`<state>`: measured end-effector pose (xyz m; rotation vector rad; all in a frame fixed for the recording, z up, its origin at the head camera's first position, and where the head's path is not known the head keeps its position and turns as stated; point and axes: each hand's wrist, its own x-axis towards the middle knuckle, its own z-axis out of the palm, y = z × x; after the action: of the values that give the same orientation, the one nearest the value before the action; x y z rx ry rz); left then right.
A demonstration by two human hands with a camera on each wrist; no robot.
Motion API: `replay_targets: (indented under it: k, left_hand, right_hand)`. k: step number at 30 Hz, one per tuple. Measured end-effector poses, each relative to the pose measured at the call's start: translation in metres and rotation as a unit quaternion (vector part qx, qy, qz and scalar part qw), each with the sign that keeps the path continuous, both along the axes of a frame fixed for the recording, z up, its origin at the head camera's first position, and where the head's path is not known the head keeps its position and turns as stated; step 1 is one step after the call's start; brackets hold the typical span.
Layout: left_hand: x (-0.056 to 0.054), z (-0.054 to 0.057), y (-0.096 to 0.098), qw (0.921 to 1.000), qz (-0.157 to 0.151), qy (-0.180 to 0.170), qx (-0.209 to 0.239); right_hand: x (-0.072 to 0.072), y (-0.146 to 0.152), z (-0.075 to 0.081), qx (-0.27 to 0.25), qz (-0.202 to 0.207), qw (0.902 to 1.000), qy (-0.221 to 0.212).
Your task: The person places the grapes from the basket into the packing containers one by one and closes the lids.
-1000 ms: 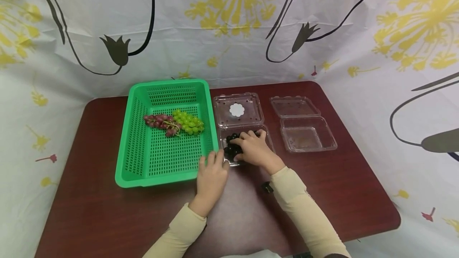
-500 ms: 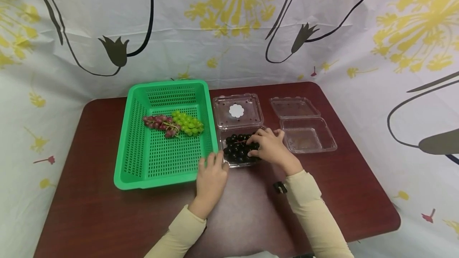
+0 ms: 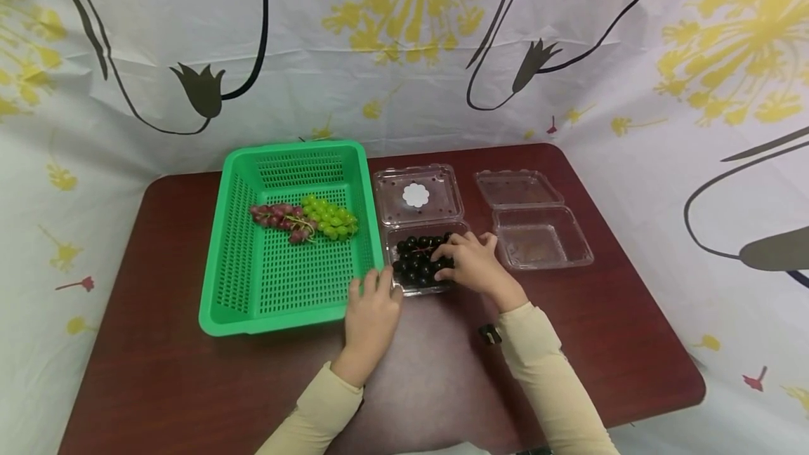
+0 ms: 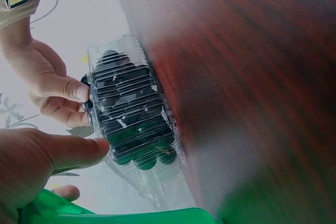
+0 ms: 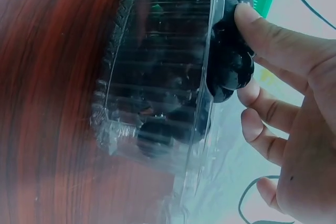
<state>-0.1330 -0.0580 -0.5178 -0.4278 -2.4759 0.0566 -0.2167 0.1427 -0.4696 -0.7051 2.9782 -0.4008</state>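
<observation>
A bunch of black grapes (image 3: 417,262) lies in a clear plastic clamshell box (image 3: 404,292), whose lid (image 3: 436,206) is folded back behind it. My right hand (image 3: 470,262) pinches grapes at the right end of the bunch; in the right wrist view the thumb (image 5: 262,32) lies on them, with other fingers curled beyond. My left hand (image 3: 373,311) rests at the box's front left corner, beside the green basket (image 3: 297,319). The left wrist view has its thumb (image 4: 84,152) at the box rim and grapes showing through the ribbed wall.
Inside the basket lie red grapes (image 3: 278,216) and green grapes (image 3: 330,218). A second clear box (image 3: 543,237) stands with its lid back, to the right. All are on a dark red table (image 3: 607,343), backed by a patterned cloth (image 3: 404,90).
My right hand has shifted right along the box, uncovering more of the black grapes, then eased slightly back to the left. My left hand has stayed at the corner.
</observation>
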Motion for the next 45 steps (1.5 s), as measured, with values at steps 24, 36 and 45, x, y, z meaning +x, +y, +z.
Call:
replay_targets:
  k: [24,36,45]
  left_hand:
    - [0.000,0.001,0.000,0.9999,0.001,-0.011,-0.008]
    - [-0.001,0.001,0.000,0.9997,-0.002,-0.022,-0.007]
    - [0.000,0.001,0.000,0.9998,0.000,-0.016,-0.008]
  right_hand:
    - [0.005,-0.019,-0.016,0.050,0.017,0.9984,0.017]
    - [0.007,-0.016,-0.018,0.046,0.026,0.9979,0.038]
    - [0.006,-0.016,-0.021,0.048,0.026,0.9973,0.049]
